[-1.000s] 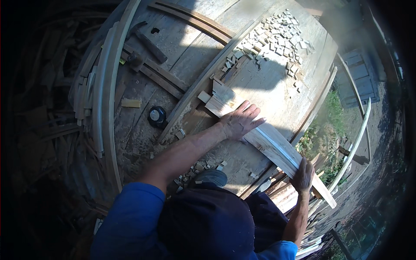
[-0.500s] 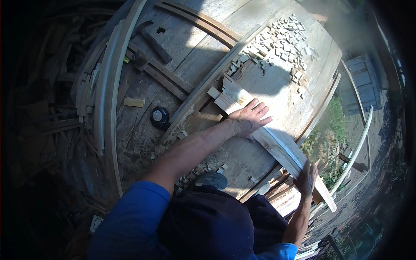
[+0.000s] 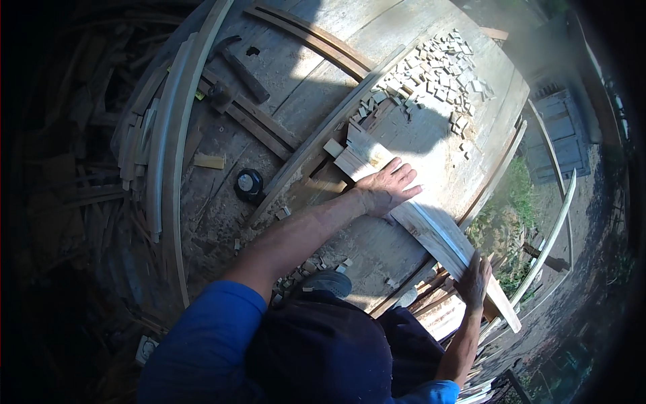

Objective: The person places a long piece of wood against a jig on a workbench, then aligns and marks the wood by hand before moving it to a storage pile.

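Observation:
A long pale wooden board [image 3: 441,232] runs slantwise from the middle of the worktable out past its right edge. My left hand [image 3: 389,188] lies flat on it, fingers stretched out. Farther down, my right hand [image 3: 475,281] wraps round the board's near edge, close to the overhanging end; some of its fingers are hidden beneath. The far end of the board lies by a long wooden rail [image 3: 330,128] that crosses the table, with a small wood block [image 3: 332,146] beside it.
Many small cut wood pieces [image 3: 444,74] lie scattered at the far right. A hammer [image 3: 242,71], a dark round tape measure [image 3: 249,182] and a small wood offcut [image 3: 209,161] rest left of the rail. Long strips [image 3: 176,135] are stacked at the left edge.
My hands and the board keep nearly the same place. The whole view has shifted very slightly.

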